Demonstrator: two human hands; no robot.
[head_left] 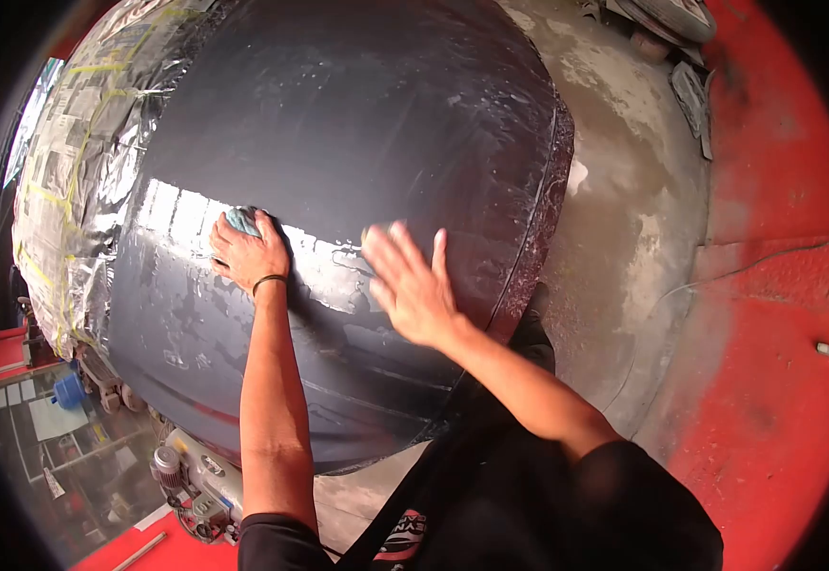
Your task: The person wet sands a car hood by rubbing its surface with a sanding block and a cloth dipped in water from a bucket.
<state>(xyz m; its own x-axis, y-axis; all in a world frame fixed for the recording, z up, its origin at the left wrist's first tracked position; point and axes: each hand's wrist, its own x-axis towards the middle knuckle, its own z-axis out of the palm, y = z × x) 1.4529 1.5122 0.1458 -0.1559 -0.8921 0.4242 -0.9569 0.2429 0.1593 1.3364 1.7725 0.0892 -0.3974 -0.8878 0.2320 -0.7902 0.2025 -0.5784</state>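
Note:
A dark grey car hood, wet in patches and streaked with light residue, fills the middle of the head view. On its left part, my left hand presses a blue-green cloth or sponge against the surface, with a dark band round the wrist. To the right, my right hand is spread over the hood, its fingertips blurred and nothing in it. Whether its palm touches the surface cannot be made out.
Taped newspaper and plastic masking covers the car at left. A compressor or motor unit stands at lower left, near a glass case. Wet concrete floor and a red wall or floor area lie right.

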